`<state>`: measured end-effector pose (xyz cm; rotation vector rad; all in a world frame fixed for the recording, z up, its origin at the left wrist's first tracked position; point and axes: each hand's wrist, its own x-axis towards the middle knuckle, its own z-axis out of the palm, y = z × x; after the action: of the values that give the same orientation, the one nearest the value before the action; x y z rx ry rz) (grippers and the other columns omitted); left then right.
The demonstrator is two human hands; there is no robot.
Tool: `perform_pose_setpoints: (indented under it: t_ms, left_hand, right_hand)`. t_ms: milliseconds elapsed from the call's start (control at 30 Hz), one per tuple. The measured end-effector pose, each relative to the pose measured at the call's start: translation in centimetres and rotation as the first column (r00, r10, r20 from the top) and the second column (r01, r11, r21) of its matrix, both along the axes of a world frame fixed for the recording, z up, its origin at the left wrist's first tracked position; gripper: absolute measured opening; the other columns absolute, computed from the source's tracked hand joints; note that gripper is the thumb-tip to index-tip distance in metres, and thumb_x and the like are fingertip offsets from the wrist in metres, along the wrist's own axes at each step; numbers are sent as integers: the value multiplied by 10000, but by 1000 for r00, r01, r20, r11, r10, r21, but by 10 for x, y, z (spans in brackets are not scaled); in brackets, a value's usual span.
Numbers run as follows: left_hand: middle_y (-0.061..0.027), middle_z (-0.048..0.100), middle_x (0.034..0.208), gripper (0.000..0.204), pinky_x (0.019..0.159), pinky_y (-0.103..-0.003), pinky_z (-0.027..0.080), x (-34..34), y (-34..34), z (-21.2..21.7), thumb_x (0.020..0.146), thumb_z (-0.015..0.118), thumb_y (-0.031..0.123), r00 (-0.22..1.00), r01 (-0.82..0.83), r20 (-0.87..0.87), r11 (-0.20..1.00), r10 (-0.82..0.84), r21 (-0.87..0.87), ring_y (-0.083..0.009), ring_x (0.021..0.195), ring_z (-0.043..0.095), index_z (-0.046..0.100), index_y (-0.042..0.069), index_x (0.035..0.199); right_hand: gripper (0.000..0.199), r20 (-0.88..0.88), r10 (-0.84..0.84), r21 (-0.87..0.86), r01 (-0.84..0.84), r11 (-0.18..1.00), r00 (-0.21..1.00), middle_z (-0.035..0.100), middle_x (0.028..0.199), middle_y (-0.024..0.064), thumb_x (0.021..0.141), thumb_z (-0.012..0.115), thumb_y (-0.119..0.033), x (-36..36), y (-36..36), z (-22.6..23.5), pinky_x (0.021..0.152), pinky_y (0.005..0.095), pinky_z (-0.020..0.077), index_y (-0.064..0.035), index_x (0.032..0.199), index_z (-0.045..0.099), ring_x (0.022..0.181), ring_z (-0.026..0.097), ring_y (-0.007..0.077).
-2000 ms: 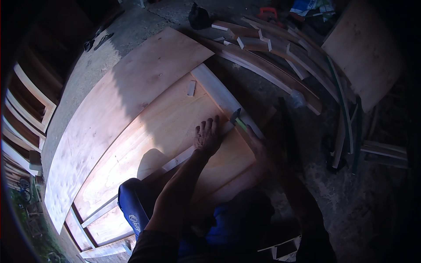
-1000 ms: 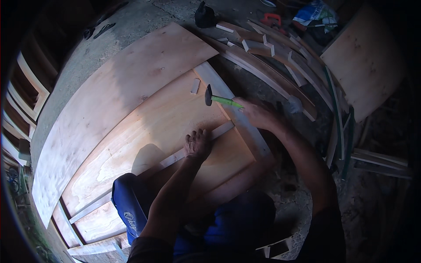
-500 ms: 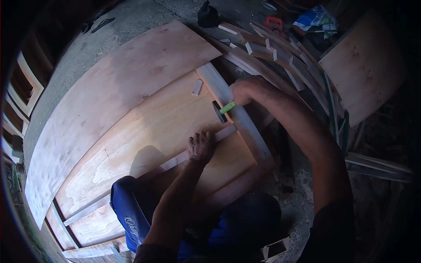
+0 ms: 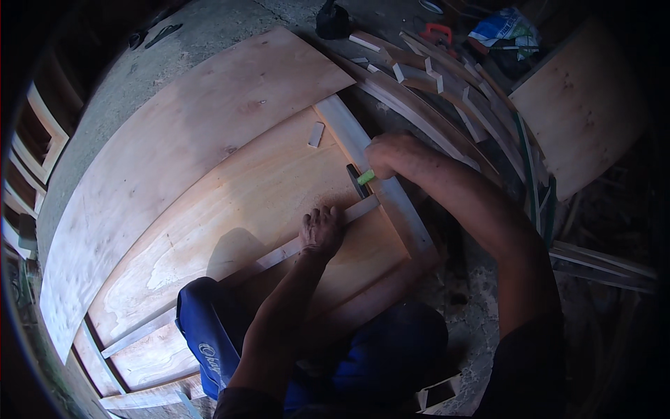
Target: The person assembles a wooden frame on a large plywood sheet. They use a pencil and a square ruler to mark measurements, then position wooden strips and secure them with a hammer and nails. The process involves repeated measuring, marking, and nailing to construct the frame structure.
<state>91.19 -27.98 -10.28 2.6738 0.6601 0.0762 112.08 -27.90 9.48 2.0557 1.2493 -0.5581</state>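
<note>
Plywood panels lie on a concrete floor among stacked curved laths. Left hand presses flat, fingers spread, on a wooden batten. Right hand, fisted around a green-handled hammer, has descended; hammer head now meets the batten's end.

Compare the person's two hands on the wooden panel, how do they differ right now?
The left hand lies flat and open, fingers spread, pressing the thin wooden strip; the right hand is closed in a fist around the green-handled hammer. The left hand holds no tool, the right hand does. The left hand sits nearer the person, the right hand farther out over the frame rail. Both are bare and over the same plywood panel.
</note>
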Motion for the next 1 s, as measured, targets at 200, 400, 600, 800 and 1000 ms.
perform_pose_setpoints:
  t_ms: [200,400,600,800,1000]
  left_hand:
    - [-153,597,1059,344,846,-461,430,-2,-2,2,867,645,336,1000,-4,30,1000,3,24,-319,1054,575,544,69,1059]
    - [-171,578,1173,408,917,-494,407,1,-3,-4,881,643,384,998,3,-63,1000,-4,-22,-339,1115,561,544,77,1132]
    - [-173,515,1261,518,1005,-502,389,-6,-3,11,869,671,420,1000,-22,-7,989,21,-143,-342,1221,485,526,61,1215]
    - [-83,514,1345,608,1064,-476,389,-108,92,49,851,636,547,931,335,-151,942,-333,-15,-278,1276,471,546,222,1358]
    - [-135,682,1106,473,878,-501,518,-395,232,90,924,563,488,853,-336,-402,940,334,68,-351,1041,652,628,101,1188]
  right_hand:
    - [268,-12,33,-41,-34,999,999,715,1127,138,841,638,-151,-7,-12,-5,895,408,558,-36,1063,735,1066,689,301]
    - [249,-21,98,75,-96,993,995,717,1121,127,843,653,-168,2,-33,-3,884,417,562,-73,1056,744,1046,692,308]
    - [413,-381,157,670,155,726,911,654,1106,272,939,519,-102,-21,-73,-34,887,491,508,-40,1346,555,1016,640,437]
    - [282,-516,59,643,341,685,855,606,940,275,970,516,-190,-46,-83,-80,804,441,465,48,1105,585,896,619,400]
    - [264,-436,247,672,130,729,865,547,784,211,961,551,-219,-96,-8,-85,697,454,438,43,938,535,743,554,374]
